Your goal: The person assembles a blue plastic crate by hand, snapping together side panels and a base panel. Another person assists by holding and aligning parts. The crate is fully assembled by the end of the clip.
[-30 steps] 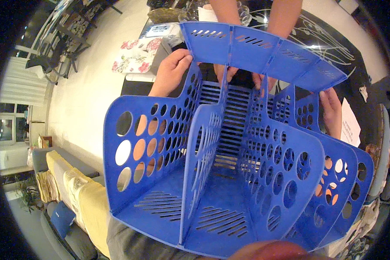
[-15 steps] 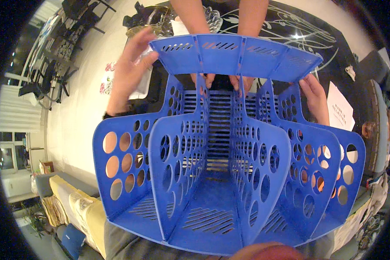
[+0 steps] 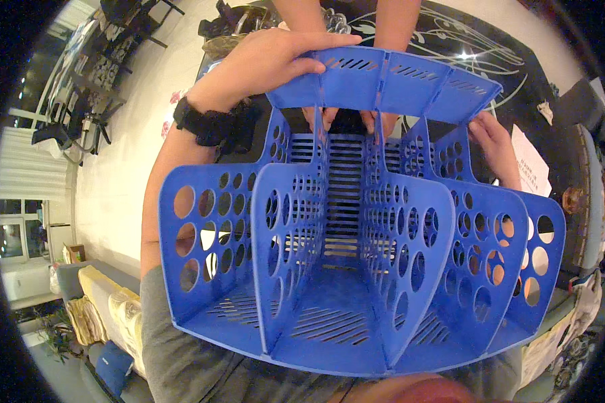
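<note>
A blue plastic file rack (image 3: 356,316) with several upright dividers full of round holes fills the middle, standing over my lap. Across its upper far side runs a slotted blue panel (image 3: 410,84). My left hand (image 3: 275,57), with a black fuzzy band (image 3: 218,126) at the wrist, grips the panel's left part, thumb on the near face and fingers along the top edge. At the panel's right end, my right hand (image 3: 494,141) holds the rack's edge, partly hidden by it. Another person's two hands (image 3: 381,124) reach in from the far side and touch the middle dividers.
Beyond the rack stands a black table (image 3: 464,40) with white curved lines. White printed paper (image 3: 531,164) lies to the right. A sofa with a yellowish cover (image 3: 111,309) and a blue cushion (image 3: 114,366) is at lower left; dark chairs (image 3: 81,101) stand far left.
My left hand has come from beside the panel's left end, where it was off it, rightward onto its top edge. The rack has shifted slightly right. My right hand stays at its end.
</note>
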`<state>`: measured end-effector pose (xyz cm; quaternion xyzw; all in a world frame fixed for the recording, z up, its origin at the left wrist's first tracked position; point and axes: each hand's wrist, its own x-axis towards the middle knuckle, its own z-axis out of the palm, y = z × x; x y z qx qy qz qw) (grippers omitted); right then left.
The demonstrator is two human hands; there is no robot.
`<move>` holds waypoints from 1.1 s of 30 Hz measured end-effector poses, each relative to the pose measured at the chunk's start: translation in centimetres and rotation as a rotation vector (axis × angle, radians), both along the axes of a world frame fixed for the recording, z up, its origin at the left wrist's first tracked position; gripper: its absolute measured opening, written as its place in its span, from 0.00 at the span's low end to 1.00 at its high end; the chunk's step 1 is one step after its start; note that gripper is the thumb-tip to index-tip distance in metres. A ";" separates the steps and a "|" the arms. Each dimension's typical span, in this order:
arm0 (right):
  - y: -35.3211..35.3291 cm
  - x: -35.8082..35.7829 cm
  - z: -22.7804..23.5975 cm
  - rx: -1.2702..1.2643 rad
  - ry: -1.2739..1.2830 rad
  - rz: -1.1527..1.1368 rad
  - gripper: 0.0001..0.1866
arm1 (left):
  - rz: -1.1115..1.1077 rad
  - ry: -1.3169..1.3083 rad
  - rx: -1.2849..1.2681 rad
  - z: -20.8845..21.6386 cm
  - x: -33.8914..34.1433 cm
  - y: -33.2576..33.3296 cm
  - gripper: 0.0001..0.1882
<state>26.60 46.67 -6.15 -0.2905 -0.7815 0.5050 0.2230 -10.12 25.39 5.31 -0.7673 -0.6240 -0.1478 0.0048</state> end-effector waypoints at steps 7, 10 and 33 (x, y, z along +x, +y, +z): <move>1.5 1.0 14.5 0.222 -0.248 0.143 0.18 | 0.016 0.023 0.080 -0.4 0.1 -0.6 0.28; -0.7 -2.3 20.4 0.351 -0.251 0.363 0.15 | 0.036 0.012 0.067 -0.5 0.3 -0.5 0.28; -8.2 -14.3 10.8 0.475 -0.951 1.071 0.21 | 0.077 -0.040 0.175 -2.4 0.7 0.2 0.28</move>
